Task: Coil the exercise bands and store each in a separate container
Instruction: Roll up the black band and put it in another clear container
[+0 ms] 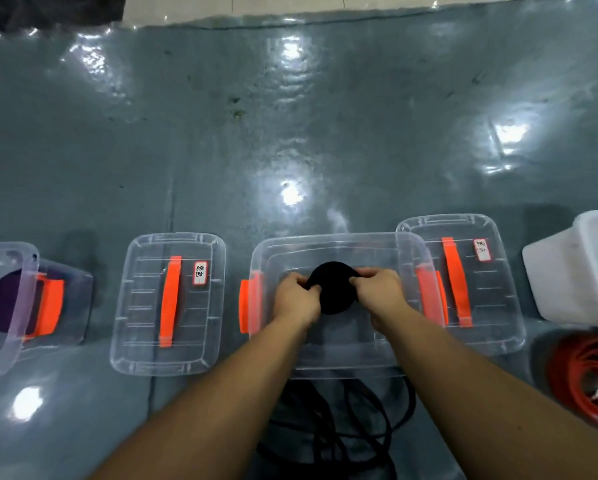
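A tightly wound black coil [333, 289] is being held between both hands over the middle bin [339, 355], a clear tub with orange latches that is standing on the floor [290, 133]. The left hand [296, 299] is gripping the coil's left edge with curled fingers and the right hand [382, 292] is pinching its right edge, so the roll is being kept closed only by that two-sided squeeze. The main risk is being judged as unwinding: if one hand is released before the coil is resting on the bin's bottom, the wound band is likely to spring open and spill over the wall. A second risk is being posed by the loose black band [342, 420] lying in loops on the floor just in front of the bin; whether it is joined to the coil cannot be told, but if it is, its weight may be dragging the roll open or snagging on the rim. The bin's lid [464, 282] is lying to the right, partly overlapped by the bin's edge, and may be knocked when it is reached for. Another lid [169, 303] is lying to the left, beyond it a bin [3, 306] with a purple coil [6, 306] inside, and an orange band [588, 379] is waiting uncoiled at the right beside a white tub [581, 268].
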